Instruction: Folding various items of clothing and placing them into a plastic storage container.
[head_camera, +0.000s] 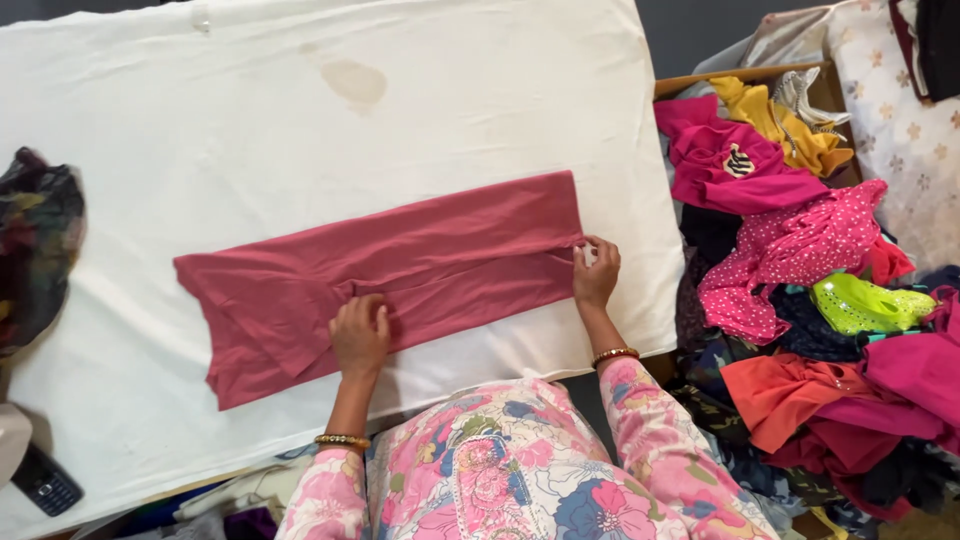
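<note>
A dusty-pink garment (420, 260) lies folded lengthwise into a long strip on a white cloth-covered table (250, 120). My left hand (360, 335) presses flat on the garment's near edge, left of its middle, fingers together. My right hand (596, 272) pinches the garment's right-hand edge between fingers and thumb. Both wrists wear gold bangles, and my sleeves are a pink floral print.
A heap of mixed clothes (810, 300) in magenta, yellow, green and orange fills the right side. A dark patterned cloth (35, 250) lies at the table's left edge. A black phone (45, 485) rests at the lower left corner. A brownish stain (355, 82) marks the table cover.
</note>
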